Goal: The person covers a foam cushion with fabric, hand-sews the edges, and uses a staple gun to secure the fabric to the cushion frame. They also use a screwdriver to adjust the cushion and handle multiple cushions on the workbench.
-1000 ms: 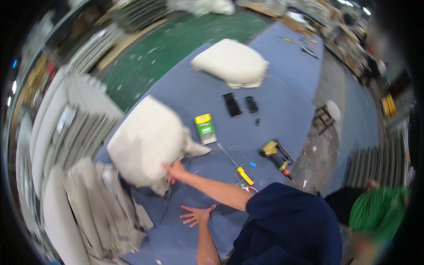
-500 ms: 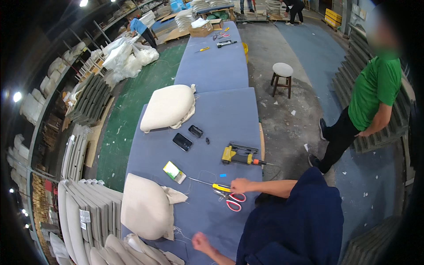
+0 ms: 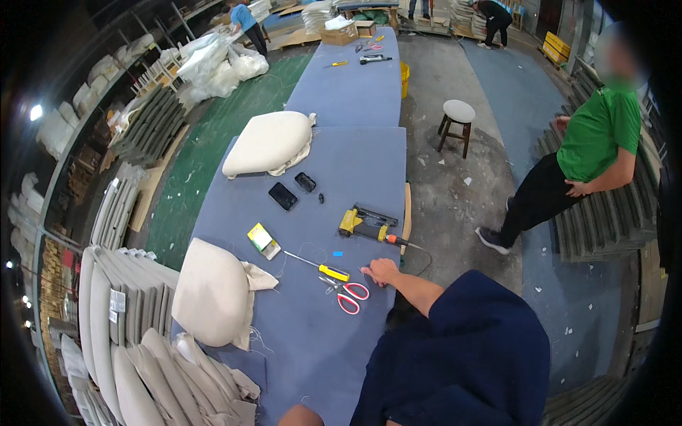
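Note:
My right hand (image 3: 381, 271) rests at the table's right edge with its fingers curled in; no object shows in it. Just left of it lies a screwdriver (image 3: 334, 273) with a yellow handle, apart from the fingers. Below the screwdriver are scissors (image 3: 349, 297) with red and white handles. Of my left arm (image 3: 300, 417), a rounded bare part shows at the lower edge, without fingers. A cream padded seat cushion (image 3: 209, 295) with loose fabric edges lies at the table's left side. A small yellow, green and white box (image 3: 263, 240) sits beyond it.
A yellow and black staple gun (image 3: 366, 226) with a hose lies near the blue table's (image 3: 298, 341) right edge. Farther off are a phone (image 3: 283, 197), a black case (image 3: 305, 182) and another cushion (image 3: 266, 144). Stacked cushions (image 3: 135, 298) stand left. A person in green (image 3: 597, 138) stands right, beyond a stool (image 3: 459, 111).
My right hand has come away from the screwdriver handle, which stays on the table. The left hand has dropped out at the lower edge. The whole view has shifted slightly.

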Demonstrator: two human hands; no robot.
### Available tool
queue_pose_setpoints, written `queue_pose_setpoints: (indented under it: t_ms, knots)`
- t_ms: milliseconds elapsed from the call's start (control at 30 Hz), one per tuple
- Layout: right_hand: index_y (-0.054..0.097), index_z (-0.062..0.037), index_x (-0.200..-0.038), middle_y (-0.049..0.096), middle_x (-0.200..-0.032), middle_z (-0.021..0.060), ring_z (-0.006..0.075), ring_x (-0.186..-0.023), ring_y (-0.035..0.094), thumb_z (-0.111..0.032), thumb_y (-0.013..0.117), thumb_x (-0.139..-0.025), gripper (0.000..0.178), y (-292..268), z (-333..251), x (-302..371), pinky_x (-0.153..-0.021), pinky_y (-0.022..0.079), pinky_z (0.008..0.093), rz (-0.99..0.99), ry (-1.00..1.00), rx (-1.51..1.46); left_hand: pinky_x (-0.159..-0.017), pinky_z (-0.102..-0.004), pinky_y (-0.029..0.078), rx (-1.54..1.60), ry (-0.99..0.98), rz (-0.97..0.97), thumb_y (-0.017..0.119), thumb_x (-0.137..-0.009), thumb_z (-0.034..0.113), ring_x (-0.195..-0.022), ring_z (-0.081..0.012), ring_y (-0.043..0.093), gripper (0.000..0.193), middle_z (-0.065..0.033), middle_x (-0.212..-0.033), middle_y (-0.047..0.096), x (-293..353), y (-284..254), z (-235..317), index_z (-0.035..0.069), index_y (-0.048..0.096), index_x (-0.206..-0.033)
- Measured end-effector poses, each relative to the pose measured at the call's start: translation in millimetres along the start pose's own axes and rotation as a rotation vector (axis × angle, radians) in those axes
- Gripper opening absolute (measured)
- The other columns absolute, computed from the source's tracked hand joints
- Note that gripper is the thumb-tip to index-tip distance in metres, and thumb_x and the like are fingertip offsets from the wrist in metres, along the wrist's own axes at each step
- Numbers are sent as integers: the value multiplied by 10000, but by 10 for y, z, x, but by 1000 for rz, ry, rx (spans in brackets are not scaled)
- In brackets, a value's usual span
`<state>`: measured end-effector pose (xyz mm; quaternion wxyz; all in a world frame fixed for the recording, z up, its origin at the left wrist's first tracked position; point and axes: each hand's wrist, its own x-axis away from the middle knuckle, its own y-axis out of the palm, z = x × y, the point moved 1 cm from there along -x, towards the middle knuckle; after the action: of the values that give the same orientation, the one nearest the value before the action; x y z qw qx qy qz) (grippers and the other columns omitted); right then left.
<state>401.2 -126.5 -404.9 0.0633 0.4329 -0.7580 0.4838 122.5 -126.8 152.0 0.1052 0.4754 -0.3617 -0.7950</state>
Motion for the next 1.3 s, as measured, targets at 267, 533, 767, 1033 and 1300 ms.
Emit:
queue_pose_setpoints:
  t_ms: [267, 533, 767, 1033, 1300]
  knots:
    - [708, -86, -667, 703, -611, 73, 246, -665, 733, -572, 471, -1008, 640, 107, 52, 16, -724, 587, 402, 106, 24, -3, -1062, -451, 401, -42, -40, -141, 703, -924, 318, -1137, -335, 604, 515, -210, -1250, 639, 136, -251, 148, -19, 616, -1304]
    - [741, -83, -933, 742, -948, 201, 422, -946, 702, -523, 498, -1007, 509, 443, 176, 142, -824, 553, 545, 298, -50, 104, -1013, -412, 429, -74, -85, -209, 685, -939, 282, -1076, -296, 624, 451, -190, -1201, 661, 273, -421, 313, -13, 635, -1275]
    - [719, -106, -1025, 740, -969, 188, 415, -953, 703, -470, 543, -995, 406, 530, 160, 216, -818, 551, 551, 291, -80, 116, -970, -378, 453, -118, -90, -231, 671, -952, 250, -1023, -262, 641, 396, -172, -1158, 680, 361, -481, 373, -9, 652, -1250]
    - [701, -97, -935, 734, -944, 181, 390, -931, 709, -440, 626, -940, 351, 529, 235, 180, -809, 557, 533, 275, -152, 134, -921, -340, 481, -162, -84, -269, 654, -966, 214, -962, -224, 660, 336, -152, -1110, 702, 368, -498, 371, -3, 671, -1222]
    - [705, -96, -916, 735, -927, 171, 380, -928, 707, -425, 683, -871, 333, 449, 331, -60, -803, 550, 508, 165, -193, 122, -872, -301, 509, -240, -25, -295, 637, -981, 178, -901, -185, 679, 281, -132, -1061, 723, 410, -604, 453, 2, 690, -1193]
